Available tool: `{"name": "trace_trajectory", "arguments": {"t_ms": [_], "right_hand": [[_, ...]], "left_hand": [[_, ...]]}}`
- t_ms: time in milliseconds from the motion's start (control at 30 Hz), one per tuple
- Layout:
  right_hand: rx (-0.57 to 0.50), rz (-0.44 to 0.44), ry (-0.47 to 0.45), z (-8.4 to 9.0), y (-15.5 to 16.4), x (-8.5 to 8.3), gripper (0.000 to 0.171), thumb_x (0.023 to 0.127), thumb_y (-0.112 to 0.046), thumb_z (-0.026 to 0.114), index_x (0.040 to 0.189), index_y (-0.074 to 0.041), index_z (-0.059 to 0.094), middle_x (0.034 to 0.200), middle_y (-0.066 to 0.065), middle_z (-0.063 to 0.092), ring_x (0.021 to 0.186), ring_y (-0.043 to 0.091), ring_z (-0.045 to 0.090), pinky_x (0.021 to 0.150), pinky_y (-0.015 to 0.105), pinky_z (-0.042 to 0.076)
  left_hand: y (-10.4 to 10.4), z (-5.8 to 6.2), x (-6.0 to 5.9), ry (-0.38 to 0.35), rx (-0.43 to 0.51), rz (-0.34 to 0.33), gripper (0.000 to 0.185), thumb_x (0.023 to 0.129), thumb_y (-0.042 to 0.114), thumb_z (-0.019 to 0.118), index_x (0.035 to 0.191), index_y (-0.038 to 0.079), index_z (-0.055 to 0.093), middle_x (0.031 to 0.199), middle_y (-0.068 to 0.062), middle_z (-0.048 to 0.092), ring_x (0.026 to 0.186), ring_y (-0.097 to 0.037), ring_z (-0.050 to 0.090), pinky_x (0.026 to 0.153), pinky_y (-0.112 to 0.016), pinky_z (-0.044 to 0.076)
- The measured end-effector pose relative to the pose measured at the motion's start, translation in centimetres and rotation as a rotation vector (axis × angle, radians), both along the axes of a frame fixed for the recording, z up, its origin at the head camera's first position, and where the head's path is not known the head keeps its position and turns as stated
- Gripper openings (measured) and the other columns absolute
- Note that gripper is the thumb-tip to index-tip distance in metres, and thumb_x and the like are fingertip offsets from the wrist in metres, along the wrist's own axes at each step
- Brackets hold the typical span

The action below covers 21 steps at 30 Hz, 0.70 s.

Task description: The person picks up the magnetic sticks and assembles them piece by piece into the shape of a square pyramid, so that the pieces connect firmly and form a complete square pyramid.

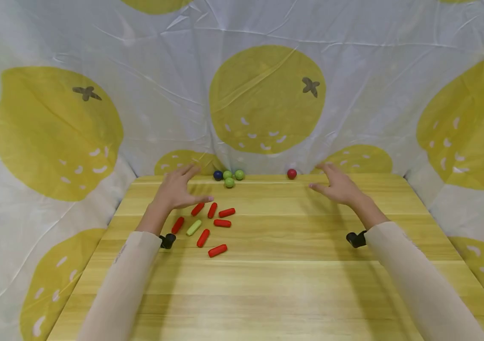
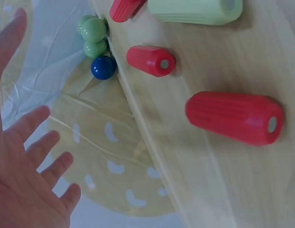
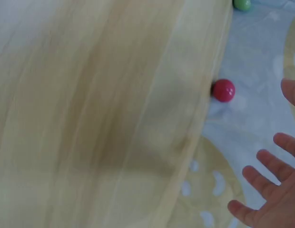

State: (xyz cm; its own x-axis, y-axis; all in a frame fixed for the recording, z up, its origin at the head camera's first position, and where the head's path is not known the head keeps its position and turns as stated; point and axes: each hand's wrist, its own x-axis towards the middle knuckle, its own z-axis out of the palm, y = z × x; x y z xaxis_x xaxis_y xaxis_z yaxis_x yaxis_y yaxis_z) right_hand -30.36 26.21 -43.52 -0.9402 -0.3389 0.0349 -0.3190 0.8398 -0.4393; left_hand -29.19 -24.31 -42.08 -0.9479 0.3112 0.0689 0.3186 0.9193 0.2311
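My left hand (image 1: pixel 178 189) hovers over the back left of the table, fingers spread and holding nothing. Close by it lie several red rods (image 1: pixel 203 237) and one light green rod (image 1: pixel 194 228), scattered flat. In the left wrist view, a red rod (image 2: pixel 235 117) shows a grey round spot in its end. Against the back cloth sit a dark blue ball (image 1: pixel 218 175) and three green balls (image 1: pixel 229 182), clustered together. Farther right, a red ball (image 1: pixel 291 174) rests alone at the back edge. My right hand (image 1: pixel 339 186) is held to the right of it, fingers extended, touching nothing.
The wooden table (image 1: pixel 293 293) ends at the back and sides against a white cloth (image 1: pixel 173 94) printed with yellow lemons. A black wrist camera (image 1: pixel 167 240) sits on the left wrist, and another black camera (image 1: pixel 356 239) on the right.
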Motion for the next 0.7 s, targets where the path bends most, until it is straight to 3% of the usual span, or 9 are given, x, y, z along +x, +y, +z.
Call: {"name": "trace_trajectory", "arguments": {"t_ms": [133, 333, 500, 700], "right_hand": [[-0.081, -0.008, -0.020, -1.7, -1.0, -0.4, 0.075, 0.104, -0.046, 0.059, 0.158, -0.002, 0.033, 0.162, 0.026, 0.033, 0.148, 0.049, 0.031, 0.116, 0.069, 0.030], [-0.150, -0.008, -0.033, -3.6, -2.3, -1.0, 0.070, 0.103, -0.036, 0.062, 0.156, 0.000, 0.035, 0.160, 0.025, 0.037, 0.148, 0.047, 0.034, 0.119, 0.065, 0.031], [-0.203, -0.043, -0.033, -4.5, -3.4, -1.3, 0.067, 0.103, -0.032, 0.063, 0.155, 0.001, 0.036, 0.160, 0.023, 0.038, 0.146, 0.046, 0.037, 0.118, 0.064, 0.033], [-0.244, -0.061, -0.051, -5.2, -5.3, -2.2, 0.067, 0.102, -0.030, 0.063, 0.157, -0.003, 0.035, 0.163, 0.022, 0.035, 0.151, 0.043, 0.032, 0.123, 0.060, 0.028]], "left_hand": [[-0.7, -0.9, 0.8, -0.076, 0.078, -0.017, 0.095, 0.084, 0.071, 0.069, 0.158, 0.017, 0.043, 0.167, -0.015, 0.033, 0.151, -0.048, 0.031, 0.117, -0.070, 0.029], [-2.2, -2.6, 2.2, -0.172, 0.174, -0.025, 0.076, 0.091, 0.051, 0.073, 0.150, 0.008, 0.053, 0.155, -0.020, 0.050, 0.143, -0.046, 0.045, 0.115, -0.065, 0.037], [-3.1, -3.3, 3.2, -0.191, 0.228, -0.014, 0.075, 0.090, 0.051, 0.075, 0.147, 0.007, 0.055, 0.149, -0.019, 0.055, 0.131, -0.045, 0.054, 0.107, -0.063, 0.046], [-4.6, -4.2, 4.7, -0.194, 0.261, 0.032, 0.079, 0.087, 0.055, 0.078, 0.147, 0.008, 0.054, 0.148, -0.018, 0.055, 0.123, -0.042, 0.058, 0.101, -0.059, 0.050]]}}
